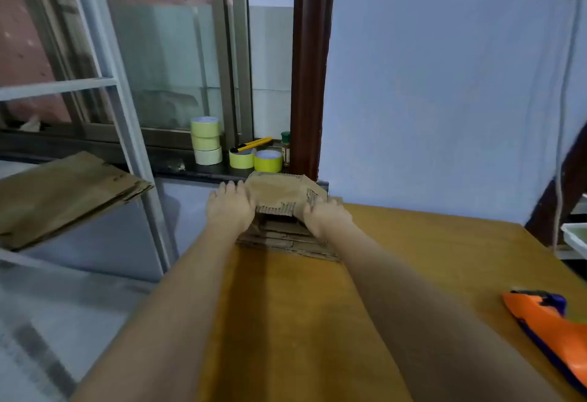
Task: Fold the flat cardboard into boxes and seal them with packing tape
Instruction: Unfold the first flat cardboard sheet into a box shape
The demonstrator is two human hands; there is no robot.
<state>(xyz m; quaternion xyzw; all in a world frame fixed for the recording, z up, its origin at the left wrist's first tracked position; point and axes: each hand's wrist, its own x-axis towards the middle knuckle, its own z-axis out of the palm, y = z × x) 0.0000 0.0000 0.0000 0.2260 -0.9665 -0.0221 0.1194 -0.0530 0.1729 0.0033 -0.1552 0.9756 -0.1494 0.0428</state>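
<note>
Head view: both hands' fingers grip the top cardboard point(279, 193) piece; tape rolls point(205, 140) stand on the sill behind.

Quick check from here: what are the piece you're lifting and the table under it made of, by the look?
The top piece, held by both hands (left hand, right hand), looks like brown corrugated cardboard, matte; its near cut edge shows fluting. The table looks like wood or wood-look laminate with a slight sheen; I can't tell which.

Five tape rolls point(205, 140), two hands point(230, 208), one knife point(251, 144).
</note>
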